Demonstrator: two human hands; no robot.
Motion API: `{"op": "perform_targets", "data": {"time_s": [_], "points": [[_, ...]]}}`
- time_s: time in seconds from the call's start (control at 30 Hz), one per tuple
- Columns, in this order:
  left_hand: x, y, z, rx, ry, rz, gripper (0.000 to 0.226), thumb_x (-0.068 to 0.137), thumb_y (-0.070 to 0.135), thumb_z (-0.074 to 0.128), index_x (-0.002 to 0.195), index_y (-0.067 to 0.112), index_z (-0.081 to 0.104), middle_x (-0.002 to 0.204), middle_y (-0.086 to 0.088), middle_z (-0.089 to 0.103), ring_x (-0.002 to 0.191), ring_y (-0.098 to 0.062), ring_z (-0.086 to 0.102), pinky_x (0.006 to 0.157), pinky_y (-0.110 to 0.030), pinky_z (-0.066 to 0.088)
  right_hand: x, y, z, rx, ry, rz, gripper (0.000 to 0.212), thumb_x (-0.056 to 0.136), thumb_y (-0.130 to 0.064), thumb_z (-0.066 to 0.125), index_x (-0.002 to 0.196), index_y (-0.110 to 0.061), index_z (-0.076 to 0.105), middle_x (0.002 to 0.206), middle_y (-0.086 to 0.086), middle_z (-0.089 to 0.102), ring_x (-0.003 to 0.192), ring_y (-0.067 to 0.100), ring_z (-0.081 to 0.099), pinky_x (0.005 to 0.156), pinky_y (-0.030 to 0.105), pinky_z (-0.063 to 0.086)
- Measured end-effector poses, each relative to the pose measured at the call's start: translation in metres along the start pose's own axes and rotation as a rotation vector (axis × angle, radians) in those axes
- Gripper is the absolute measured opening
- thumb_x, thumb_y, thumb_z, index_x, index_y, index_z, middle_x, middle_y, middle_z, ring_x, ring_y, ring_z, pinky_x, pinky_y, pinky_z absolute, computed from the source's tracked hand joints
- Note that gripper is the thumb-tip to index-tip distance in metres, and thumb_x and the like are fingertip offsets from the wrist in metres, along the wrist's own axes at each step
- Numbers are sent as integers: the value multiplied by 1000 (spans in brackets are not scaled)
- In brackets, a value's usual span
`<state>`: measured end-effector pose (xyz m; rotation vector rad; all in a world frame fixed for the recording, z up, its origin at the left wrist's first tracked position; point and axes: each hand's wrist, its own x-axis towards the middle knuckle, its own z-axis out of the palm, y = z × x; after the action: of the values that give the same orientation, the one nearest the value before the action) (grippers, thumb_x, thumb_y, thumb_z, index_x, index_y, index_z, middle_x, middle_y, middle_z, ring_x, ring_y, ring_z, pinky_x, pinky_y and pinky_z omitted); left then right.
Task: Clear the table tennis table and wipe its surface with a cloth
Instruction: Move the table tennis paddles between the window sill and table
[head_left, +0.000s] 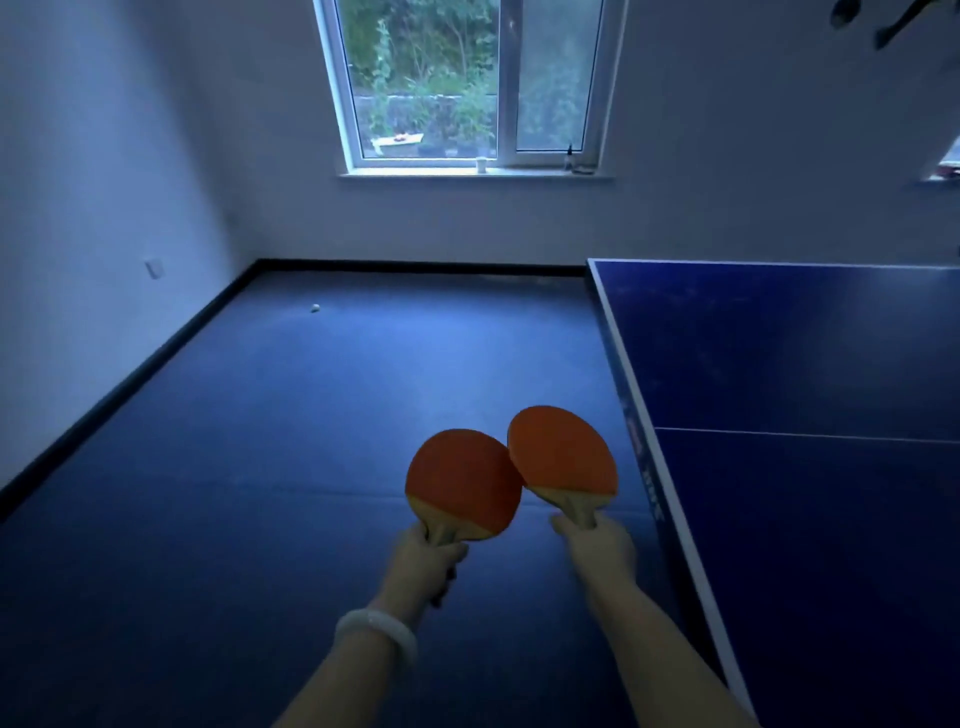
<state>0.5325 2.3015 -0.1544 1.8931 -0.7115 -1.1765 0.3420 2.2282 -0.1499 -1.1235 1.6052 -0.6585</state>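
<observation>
Left hand (428, 558): yours, fingers wrapped round the handle of an orange paddle (462, 480); pale bracelet (376, 631) on that wrist.
Right hand (600, 543): yours, gripping the handle of a second orange paddle (561, 449). Blades touch edge to edge over the blue floor (260, 467).
Table tennis table (805, 364): blue, to your right, beside the paddles.
White ball (315, 307): far left on the floor, near the wall.
</observation>
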Motion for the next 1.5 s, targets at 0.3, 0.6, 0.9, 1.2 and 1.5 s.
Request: {"op": "perform_targets", "data": {"time_s": [0.3,0.6,0.9,1.2,1.5], "points": [[146,80,-60,-99,62,25,14,86,6,67,81,4,54,53,-7,51,37,-16,40,40,-22,33,114,-104,81,49,6,-31,29,84,-18,69,65,-10,48,59,9,46,53,21,41,53,30,33],[346,225,-55,-126,90,66,14,87,8,66,82,7,53,55,-5,51,37,-13,40,40,-22,34,326,-246,116,44,24,-44,26,83,-10,69,66,-10,50,61,10,49,57,24,45,58,35,36],[556,375,-61,-85,62,102,12,83,4,65,78,6,53,52,-5,50,38,-16,39,40,-22,33,527,-397,142,56,35,-109,23,80,-4,66,65,-8,48,57,8,44,50,20,39,53,30,30],[810,533,-30,-21,-91,182,12,84,2,63,82,3,52,55,-8,49,37,-16,38,40,-22,31,743,-522,155,80,166,-75,24,80,-4,65,68,-9,46,56,7,41,48,18,35,49,26,25],[1000,693,115,167,-373,312,15,83,4,65,79,3,52,51,-6,49,37,-15,37,39,-23,30,935,-592,66,112,465,12,29,81,-9,64,62,-10,42,57,7,43,53,21,39,51,28,26]]}}
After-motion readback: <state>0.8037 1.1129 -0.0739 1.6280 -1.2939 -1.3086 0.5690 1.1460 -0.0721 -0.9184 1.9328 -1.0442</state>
